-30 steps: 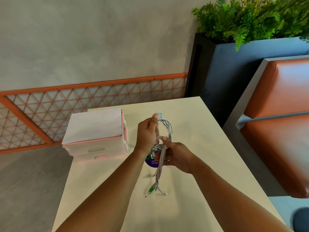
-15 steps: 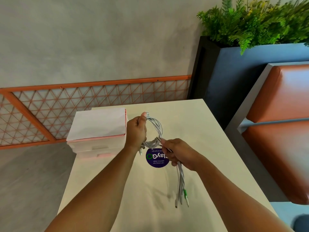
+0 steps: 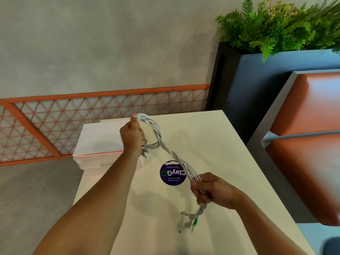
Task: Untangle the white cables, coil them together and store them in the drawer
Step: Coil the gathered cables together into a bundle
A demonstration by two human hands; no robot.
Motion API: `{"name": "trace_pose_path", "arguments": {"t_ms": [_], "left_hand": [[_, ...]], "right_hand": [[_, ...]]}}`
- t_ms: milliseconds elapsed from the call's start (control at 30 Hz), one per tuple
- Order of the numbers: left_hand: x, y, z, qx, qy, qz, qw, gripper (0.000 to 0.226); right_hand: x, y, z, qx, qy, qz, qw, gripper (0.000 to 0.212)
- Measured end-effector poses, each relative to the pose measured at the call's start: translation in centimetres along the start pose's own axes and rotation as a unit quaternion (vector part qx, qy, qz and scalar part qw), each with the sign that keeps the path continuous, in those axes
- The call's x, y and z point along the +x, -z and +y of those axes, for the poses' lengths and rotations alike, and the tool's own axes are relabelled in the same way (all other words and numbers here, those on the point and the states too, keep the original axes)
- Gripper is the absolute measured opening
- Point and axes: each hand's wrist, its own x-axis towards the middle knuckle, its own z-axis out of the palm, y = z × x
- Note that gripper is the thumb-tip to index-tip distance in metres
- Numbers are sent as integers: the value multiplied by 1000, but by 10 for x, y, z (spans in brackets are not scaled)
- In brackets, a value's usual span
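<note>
The left hand (image 3: 131, 138) grips the looped end of the white cables (image 3: 173, 155) above the table (image 3: 211, 144), fingers curled round the strands. The right hand (image 3: 215, 192), at 5 o'clock from it, is closed around the same bundle near its loose end. The twisted cables stretch between both hands over a round purple sticker (image 3: 171, 176), plugs (image 3: 191, 218) dangling below the right hand, and the drawer unit (image 3: 99, 140) sits at the table's 10 o'clock corner.

Drawer unit (image 3: 103, 142) sits on table (image 3: 220, 153), left of sticker (image 3: 172, 174).
</note>
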Motion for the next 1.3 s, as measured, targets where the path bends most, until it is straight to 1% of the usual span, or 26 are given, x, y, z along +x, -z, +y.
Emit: {"name": "trace_pose_path", "arguments": {"t_ms": [100, 200, 233, 300, 333, 367, 400, 433, 500, 533, 600, 700, 800, 867, 933, 1033, 1133, 1167, 1200, 1233, 1300], "left_hand": [[-3, 5, 8, -30, 20, -26, 999, 47], [-18, -5, 16, -82, 51, -64, 993, 47], [-23, -9, 19, -101, 66, -88, 989, 46], [-33, -14, 25, -133, 90, -142, 977, 45], [-37, -16, 27, -142, 96, -172, 970, 45], [-41, -17, 29, -148, 100, -201, 963, 45], [-46, -18, 30, -152, 102, -228, 956, 46], [-50, -20, 30, -154, 105, -249, 951, 46], [-58, -25, 30, -158, 116, -277, 941, 46], [-61, -26, 30, -164, 124, -287, 936, 46], [-65, -28, 29, -183, 139, -298, 926, 47], [-65, -27, 27, -205, 154, -290, 922, 47], [-64, -21, 27, -202, 161, -274, 927, 48], [-62, -17, 24, -199, 168, -257, 930, 48], [-61, -14, 22, -203, 176, -233, 935, 47], [-59, -14, 21, -183, 178, -192, 948, 47], [-53, -9, 18, -108, 153, -159, 969, 45], [-52, -7, 17, -87, 149, -152, 973, 44], [-53, -5, 15, -79, 154, -143, 975, 45], [-54, -3, 13, -82, 163, -132, 974, 45], [-56, -1, 12, -112, 184, -113, 970, 46]], "right_hand": [[-5, 12, 6, 5, -60, -9, 998, 31], [4, 19, 4, -46, -117, -39, 991, 32], [7, 20, 3, -61, -136, -49, 988, 38], [10, 25, -2, -67, -163, -47, 983, 68], [11, 27, -7, -62, -163, -41, 984, 82], [13, 27, -13, -48, -155, -34, 986, 90], [16, 27, -20, -27, -139, -28, 990, 92], [20, 27, -27, -5, -117, -23, 993, 90], [29, 23, -43, 35, -71, -14, 997, 75], [32, 20, -50, 59, -51, -18, 997, 67], [38, 12, -59, 120, -32, -49, 991, 58], [41, 4, -62, 165, -48, -85, 981, 47], [43, -4, -62, 159, -86, -107, 978, 35], [44, -10, -65, 131, -98, -100, 981, 33], [46, -15, -67, 102, -102, -63, 987, 37], [47, -20, -66, 35, -91, 29, 995, 43], [46, -16, -62, -95, -50, 123, 986, 45], [46, -14, -62, -153, -31, 153, 976, 45], [46, -12, -63, -220, -9, 185, 958, 45], [47, -11, -63, -291, 15, 219, 931, 45], [50, -10, -61, -426, 53, 281, 858, 43]]}}
